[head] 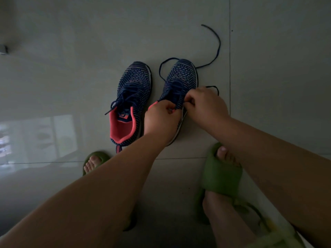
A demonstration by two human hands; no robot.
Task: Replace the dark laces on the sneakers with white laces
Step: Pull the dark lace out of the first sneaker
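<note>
Two dark blue knit sneakers with coral lining stand side by side on the floor, toes pointing away from me. The left sneaker point(132, 97) is still laced with a dark lace point(125, 101). On the right sneaker point(180, 77) the dark lace point(217, 52) is partly pulled out, with long ends trailing over the floor past the toe and to the right. My left hand point(161, 119) covers that shoe's opening and pinches the lace near the upper eyelets. My right hand point(206, 104) pinches the same lace from the right side. No white lace is in view.
Glossy grey floor tiles point(89, 42) with grout lines surround the shoes. My feet in green slides, one point(95, 161) at lower left and one point(222, 176) at lower right, sit just behind the sneakers. A small pale object point(3, 50) lies at the far left edge.
</note>
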